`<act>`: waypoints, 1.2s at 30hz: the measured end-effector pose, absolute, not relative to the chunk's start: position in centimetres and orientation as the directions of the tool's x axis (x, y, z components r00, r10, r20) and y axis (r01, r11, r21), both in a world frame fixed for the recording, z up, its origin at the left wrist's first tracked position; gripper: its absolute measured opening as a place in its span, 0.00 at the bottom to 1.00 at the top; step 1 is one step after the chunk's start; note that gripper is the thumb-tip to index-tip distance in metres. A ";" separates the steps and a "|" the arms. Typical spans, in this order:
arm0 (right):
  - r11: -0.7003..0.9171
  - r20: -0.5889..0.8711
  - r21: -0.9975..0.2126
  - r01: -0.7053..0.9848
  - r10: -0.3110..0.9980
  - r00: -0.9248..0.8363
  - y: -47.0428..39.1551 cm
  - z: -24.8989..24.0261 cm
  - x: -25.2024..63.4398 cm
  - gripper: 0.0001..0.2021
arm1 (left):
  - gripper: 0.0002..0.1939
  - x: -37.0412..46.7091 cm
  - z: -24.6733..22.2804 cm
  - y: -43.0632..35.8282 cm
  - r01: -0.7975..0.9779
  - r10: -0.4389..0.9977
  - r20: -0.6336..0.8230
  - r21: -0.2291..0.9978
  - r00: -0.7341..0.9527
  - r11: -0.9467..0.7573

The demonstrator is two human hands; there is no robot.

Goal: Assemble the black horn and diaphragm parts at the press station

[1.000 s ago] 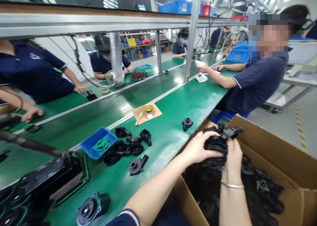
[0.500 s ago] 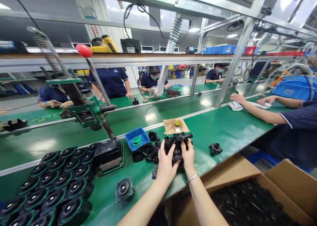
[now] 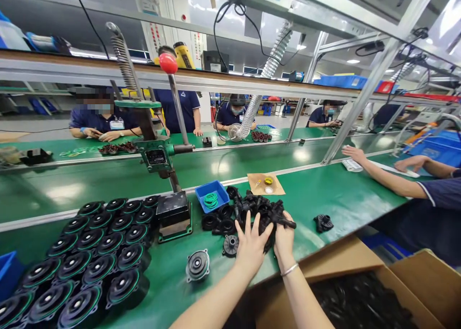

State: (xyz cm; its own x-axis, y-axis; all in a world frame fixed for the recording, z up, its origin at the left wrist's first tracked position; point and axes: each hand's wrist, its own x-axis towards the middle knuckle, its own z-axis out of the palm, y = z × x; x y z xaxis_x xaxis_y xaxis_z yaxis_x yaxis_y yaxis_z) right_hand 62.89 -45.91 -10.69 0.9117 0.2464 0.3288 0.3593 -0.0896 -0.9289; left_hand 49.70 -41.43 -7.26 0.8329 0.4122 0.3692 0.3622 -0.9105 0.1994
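Heap of black moulded plastic pump housings (image 3: 257, 211) lies on the green tabletop (image 3: 324, 199), directly ahead of both hands, between the small blue plastic tray of green rings (image 3: 212, 197) and the near edge. Heap spreads left-right; one spout points right. Left hand (image 3: 250, 245): fingers spread flat on the near left side. Right hand (image 3: 284, 237): curled onto the right side; whether clamped, cannot tell. Hands equally near. Open cardboard box (image 3: 360, 290) sits lower right, well apart.
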 end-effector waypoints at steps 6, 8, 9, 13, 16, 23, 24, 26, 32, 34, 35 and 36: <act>-0.125 0.363 -0.886 0.447 0.416 0.834 -45.4 -11.1 64.4 0.19 | 0.45 49.8 -5.7 -41.4 0.368 0.450 0.295 0.294 0.843 -0.882; -0.121 0.375 -0.869 0.479 0.471 0.798 -46.0 -11.1 64.8 0.21 | 0.52 48.4 -5.1 -42.3 0.316 0.397 0.271 0.298 0.877 -0.901; -0.119 0.377 -0.862 0.492 0.500 0.780 -46.4 -11.2 65.0 0.23 | 0.54 47.5 -4.8 -42.8 0.277 0.353 0.264 0.286 0.898 -0.917; -0.113 0.365 -0.834 0.541 0.623 0.692 -49.1 -11.1 65.7 0.31 | 0.47 42.7 -3.5 -43.5 0.142 0.198 0.288 0.205 0.937 -0.968; -0.106 0.338 -0.826 0.554 0.694 0.636 -51.1 -10.5 65.5 0.39 | 0.42 38.6 -2.7 -42.1 0.195 0.235 0.375 0.142 0.897 -0.971; -0.150 0.330 -0.679 0.719 0.813 0.481 -50.6 -7.5 63.8 0.29 | 0.40 32.2 -3.8 -38.3 0.408 0.515 0.451 0.317 0.729 -0.856; -0.222 0.382 -0.640 0.736 0.740 0.554 -50.8 -7.1 64.4 0.27 | 0.41 31.8 -4.4 -38.0 0.426 0.563 0.426 0.378 0.709 -0.822; -0.406 0.486 -0.607 0.683 0.490 0.724 -51.8 -6.4 66.5 0.26 | 0.42 31.5 -5.5 -37.7 0.443 0.639 0.376 0.488 0.671 -0.752; -0.640 0.401 -0.654 0.402 0.157 0.903 -55.6 -6.2 74.5 0.25 | 0.44 31.6 -7.3 -36.5 0.375 0.741 0.221 0.750 0.634 -0.545; -0.655 0.365 -0.656 0.376 0.161 0.917 -55.5 -6.7 75.5 0.20 | 0.44 31.3 -7.4 -36.1 0.371 0.770 0.147 0.811 0.620 -0.453; -0.661 0.360 -0.657 0.362 0.147 0.921 -55.3 -6.9 75.7 0.19 | 0.44 31.1 -7.4 -36.0 0.360 0.779 0.118 0.837 0.616 -0.412; -0.666 0.358 -0.660 0.348 0.128 0.925 -55.1 -7.1 75.7 0.19 | 0.43 30.8 -7.5 -35.9 0.344 0.785 0.096 0.862 0.612 -0.373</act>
State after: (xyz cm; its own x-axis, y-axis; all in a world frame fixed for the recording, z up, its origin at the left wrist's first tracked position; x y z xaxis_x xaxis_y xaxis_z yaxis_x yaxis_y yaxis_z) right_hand 75.65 -55.10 -7.08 0.9250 0.1284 0.3575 0.3476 -0.6656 -0.6604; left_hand 30.85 -35.85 -7.49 0.6119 0.7851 0.0957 0.3438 -0.3731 0.8618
